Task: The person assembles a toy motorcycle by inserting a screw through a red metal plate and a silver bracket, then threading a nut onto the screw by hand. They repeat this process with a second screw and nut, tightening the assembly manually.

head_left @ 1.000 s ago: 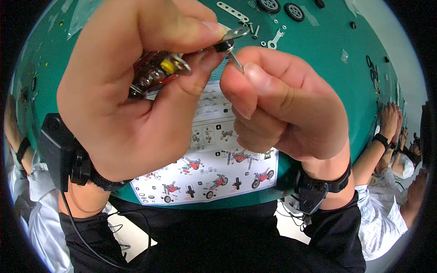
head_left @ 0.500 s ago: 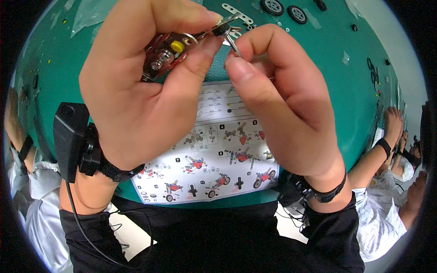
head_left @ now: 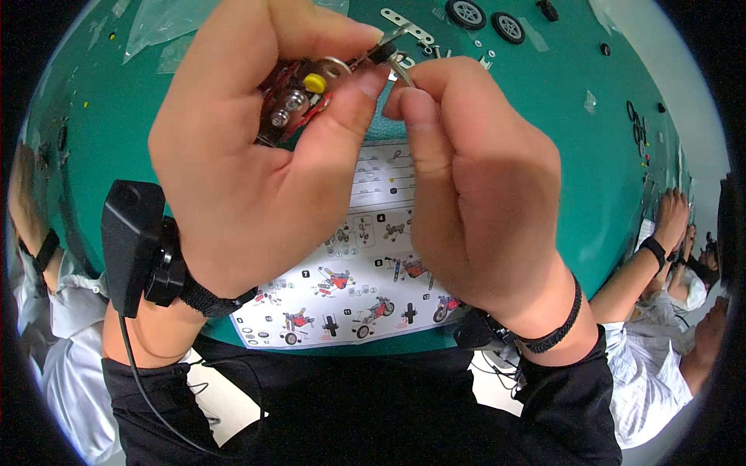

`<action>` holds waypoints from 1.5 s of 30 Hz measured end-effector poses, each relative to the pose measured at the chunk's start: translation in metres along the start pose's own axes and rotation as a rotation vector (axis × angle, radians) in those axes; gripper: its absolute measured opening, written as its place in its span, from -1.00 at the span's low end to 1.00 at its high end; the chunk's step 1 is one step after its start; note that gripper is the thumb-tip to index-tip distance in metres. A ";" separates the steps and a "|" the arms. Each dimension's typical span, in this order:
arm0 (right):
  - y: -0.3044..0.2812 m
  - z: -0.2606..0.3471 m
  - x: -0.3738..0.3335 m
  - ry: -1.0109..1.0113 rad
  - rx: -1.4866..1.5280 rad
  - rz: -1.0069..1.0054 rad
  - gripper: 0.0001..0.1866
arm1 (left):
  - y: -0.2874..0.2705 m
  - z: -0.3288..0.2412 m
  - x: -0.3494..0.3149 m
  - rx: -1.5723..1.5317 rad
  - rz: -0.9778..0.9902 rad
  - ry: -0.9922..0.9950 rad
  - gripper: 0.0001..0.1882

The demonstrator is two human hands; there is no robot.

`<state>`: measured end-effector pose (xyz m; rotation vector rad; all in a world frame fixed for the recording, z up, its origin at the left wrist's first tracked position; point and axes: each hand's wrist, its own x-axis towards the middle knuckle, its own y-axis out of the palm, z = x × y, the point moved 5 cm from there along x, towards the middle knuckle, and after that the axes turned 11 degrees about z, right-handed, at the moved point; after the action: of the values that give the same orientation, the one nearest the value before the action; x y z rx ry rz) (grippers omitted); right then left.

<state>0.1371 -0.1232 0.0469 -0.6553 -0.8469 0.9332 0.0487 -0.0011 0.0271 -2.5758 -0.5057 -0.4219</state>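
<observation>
Metal rod [head_left: 402,73] tilts in the curled right grip [head_left: 486,171], seemingly pinched.

A thin metal rod [head_left: 402,73] bridges the narrow gap between our left fingers [head_left: 347,115] and right fingers [head_left: 424,128]. Just past our fingertips, a perforated strip [head_left: 407,26] and two wheels [head_left: 508,27] obstruct us; rightward of our right knuckles, broad green tabletop [head_left: 602,179] leaves us room.

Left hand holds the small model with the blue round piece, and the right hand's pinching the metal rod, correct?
No: the head view shows a yellow round piece, not blue. The left hand holds the model; the right hand pinches the rod.
</observation>
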 end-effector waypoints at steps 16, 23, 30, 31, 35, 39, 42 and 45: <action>0.005 -0.011 -0.004 0.194 0.765 0.189 -0.72 | -0.005 -0.013 0.002 0.185 0.137 0.232 -0.72; 0.011 -0.013 -0.003 0.387 1.206 0.301 -0.68 | -0.007 -0.016 0.003 0.172 0.130 0.184 -0.71; 0.015 -0.020 -0.006 0.538 1.515 0.471 -0.68 | -0.005 -0.016 0.003 0.178 0.165 0.209 -0.72; 0.016 -0.019 -0.005 0.522 1.590 0.513 -0.68 | -0.006 -0.017 0.003 0.178 0.165 0.206 -0.72; 0.016 -0.017 -0.003 0.540 1.485 0.458 -0.69 | -0.006 -0.012 0.002 0.163 0.134 0.178 -0.71; 0.017 -0.017 -0.003 0.518 1.368 0.412 -0.67 | -0.006 -0.008 -0.001 0.147 0.087 0.170 -0.70; 0.018 -0.019 -0.004 0.460 1.316 0.391 -0.67 | -0.010 -0.001 -0.003 0.123 0.015 0.111 -0.71; 0.014 -0.021 -0.005 0.460 1.141 0.354 -0.69 | -0.009 0.000 -0.003 0.119 0.067 0.110 -0.73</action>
<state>0.1469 -0.1243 0.0236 0.0133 0.2773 1.3201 0.0425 0.0058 0.0297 -2.4330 -0.3924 -0.4916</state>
